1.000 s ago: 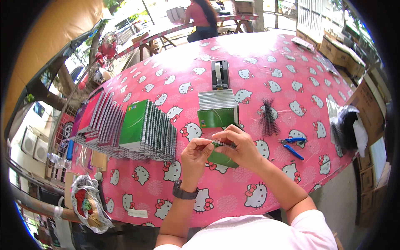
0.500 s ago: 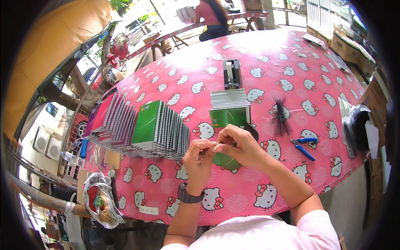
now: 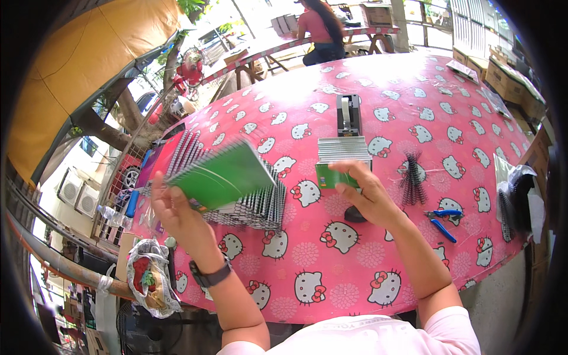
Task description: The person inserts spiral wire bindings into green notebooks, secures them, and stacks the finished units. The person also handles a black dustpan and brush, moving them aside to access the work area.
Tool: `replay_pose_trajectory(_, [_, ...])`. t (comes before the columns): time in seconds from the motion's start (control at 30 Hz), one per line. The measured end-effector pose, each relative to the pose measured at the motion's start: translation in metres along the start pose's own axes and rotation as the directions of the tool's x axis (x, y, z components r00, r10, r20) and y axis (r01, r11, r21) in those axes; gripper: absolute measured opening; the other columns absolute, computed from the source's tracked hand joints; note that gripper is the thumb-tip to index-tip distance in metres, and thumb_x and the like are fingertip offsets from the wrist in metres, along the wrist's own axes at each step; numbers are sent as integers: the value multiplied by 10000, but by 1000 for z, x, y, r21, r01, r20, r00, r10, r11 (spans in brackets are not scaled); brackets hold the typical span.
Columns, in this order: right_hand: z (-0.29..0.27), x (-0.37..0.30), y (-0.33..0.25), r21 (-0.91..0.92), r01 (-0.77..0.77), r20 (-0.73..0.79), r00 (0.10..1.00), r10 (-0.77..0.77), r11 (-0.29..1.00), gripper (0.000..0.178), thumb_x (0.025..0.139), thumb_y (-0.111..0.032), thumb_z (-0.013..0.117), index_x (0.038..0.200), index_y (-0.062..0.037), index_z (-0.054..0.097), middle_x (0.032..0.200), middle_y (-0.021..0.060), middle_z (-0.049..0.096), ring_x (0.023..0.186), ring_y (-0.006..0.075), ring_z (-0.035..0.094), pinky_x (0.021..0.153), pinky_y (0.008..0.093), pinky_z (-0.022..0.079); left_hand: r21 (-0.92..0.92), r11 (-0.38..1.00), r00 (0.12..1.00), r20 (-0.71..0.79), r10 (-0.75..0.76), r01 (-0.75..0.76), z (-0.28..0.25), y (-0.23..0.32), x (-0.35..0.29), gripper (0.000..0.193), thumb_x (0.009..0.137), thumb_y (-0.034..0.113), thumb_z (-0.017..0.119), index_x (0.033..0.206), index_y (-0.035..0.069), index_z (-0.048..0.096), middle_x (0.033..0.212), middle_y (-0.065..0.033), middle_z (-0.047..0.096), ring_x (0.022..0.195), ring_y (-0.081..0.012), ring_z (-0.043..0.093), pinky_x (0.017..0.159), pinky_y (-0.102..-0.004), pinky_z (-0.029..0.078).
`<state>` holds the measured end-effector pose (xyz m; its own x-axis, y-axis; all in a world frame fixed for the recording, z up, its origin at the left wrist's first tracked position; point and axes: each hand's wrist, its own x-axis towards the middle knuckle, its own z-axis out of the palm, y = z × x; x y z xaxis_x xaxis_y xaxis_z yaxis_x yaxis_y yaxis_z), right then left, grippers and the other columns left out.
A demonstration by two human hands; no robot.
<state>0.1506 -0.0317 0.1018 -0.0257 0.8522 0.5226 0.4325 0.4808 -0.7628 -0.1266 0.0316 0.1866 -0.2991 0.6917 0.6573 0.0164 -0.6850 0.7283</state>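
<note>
Green notebook [image 3: 228, 171] up at eleven o'clock, its near end clamped in the left hand [image 3: 183, 225], seemingly to keep it clear of the coil-bound stack [image 3: 263, 207], while the right hand [image 3: 370, 192], fingers parted, hovers by the twelve-o'clock pile [image 3: 343, 145], contact unclear!

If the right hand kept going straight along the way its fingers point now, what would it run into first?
Most likely the green-fronted notebook stack: the fingers of the right hand already overlap it in this view, though whether they touch it is hard to tell.
</note>
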Motion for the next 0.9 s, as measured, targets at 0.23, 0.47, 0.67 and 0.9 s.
replay_pose_trajectory(0.23, [13,-52,68,-683,95,498,786,366,724,369,712,-334,733,1002,-123,649,1139,87,566,1207,279,424,931,525,324,747,660,996,31,86,-80,-31,-57,-3,257,885,187,636,1093,42,595,964,-68,521,843,-177,543,708,-320,456])
replay_pose_trajectory(0.47, [-24,-52,43,-494,-119,585,687,431,861,155,752,-236,686,850,-129,630,875,48,616,971,254,564,870,427,370,701,643,951,216,220,-308,-28,-68,-18,273,873,269,648,1026,44,633,1141,-132,525,1100,-292,501,927,-425,398])
replay_pose_trajectory(0.67, [0,19,98,-760,48,-132,965,-227,648,214,731,-107,709,932,-95,637,1001,43,603,1010,243,537,874,404,389,613,671,846,532,40,-417,-17,-49,-17,319,825,360,685,1012,102,676,1200,-75,613,1235,-247,477,1061,-457,227])
replay_pose_trajectory(0.9, [-3,34,125,-716,-8,-143,980,-136,698,201,711,-90,719,897,-91,642,927,42,612,981,242,544,870,386,392,513,642,802,516,301,-571,-10,-40,-31,299,822,260,689,1060,87,638,1193,-91,604,1147,-287,535,1072,-471,252])
